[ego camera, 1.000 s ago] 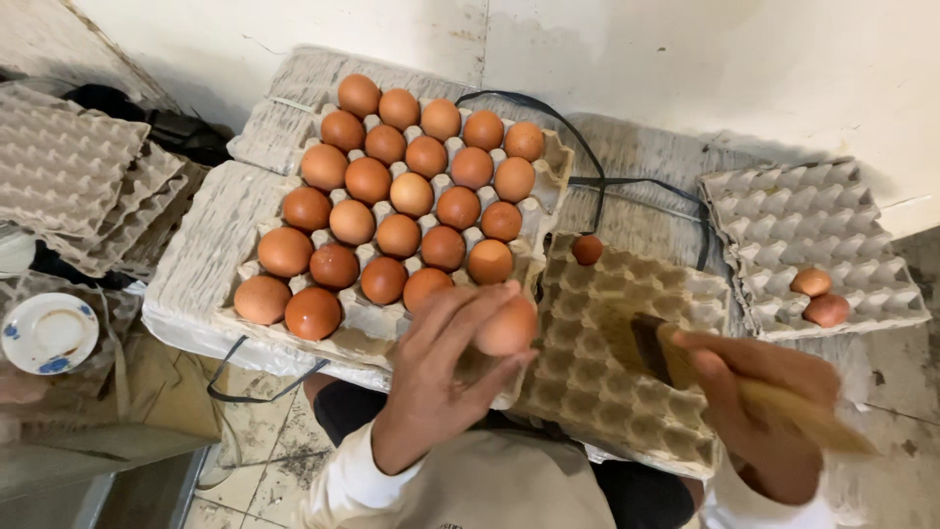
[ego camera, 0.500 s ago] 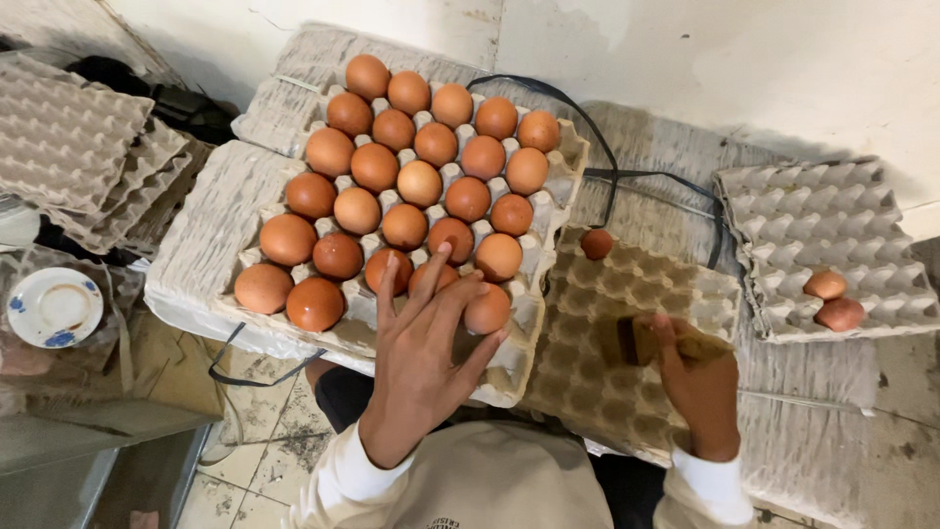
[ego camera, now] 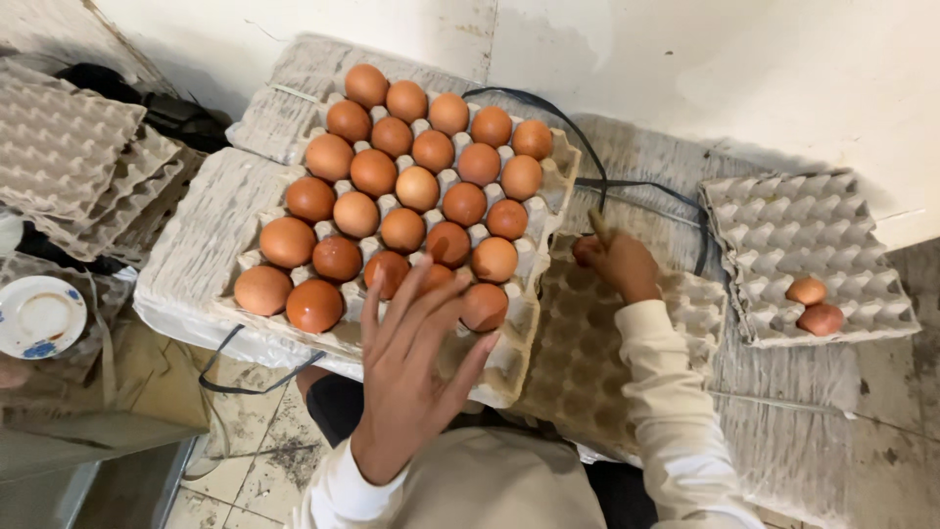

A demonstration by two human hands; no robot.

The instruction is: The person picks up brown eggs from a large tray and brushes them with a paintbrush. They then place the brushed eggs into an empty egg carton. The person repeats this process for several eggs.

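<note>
- One brown egg [ego camera: 484, 306] at the near right corner of the full tray [ego camera: 544, 211], seated in its cup; the thumb of the left hand [ego camera: 411, 362] lies against it.
- Left hand: fingers [ego camera: 419, 286] spread wide and flat over the near row of eggs, closed on nothing; the fingertips lie across two eggs of that row.
- One lone egg [ego camera: 585, 249] in the far left corner of the brown tray [ego camera: 578, 362], which lies just right of the full tray and is otherwise bare of eggs.
- Right hand [ego camera: 625, 263]: reached out over that corner of the brown tray, fingers curled at the lone egg and about a thin pale stick-like tool [ego camera: 597, 225] that juts past them; whether the egg itself is gripped cannot be told.
- About twenty-five more brown eggs [ego camera: 419, 188] in rows fill the full tray, which rests on stacked grey trays [ego camera: 196, 264].
- Two smaller eggs [ego camera: 813, 306] side by side in a grey tray [ego camera: 783, 225] well off to the right, near the wall.
- One black strap [ego camera: 597, 176] looping across the stacks beyond the full tray.
- Several loose grey trays piled at far left [ego camera: 69, 147], with a white saucer [ego camera: 39, 315] with blue marks below them.
- White sleeves [ego camera: 666, 392] on both arms.
</note>
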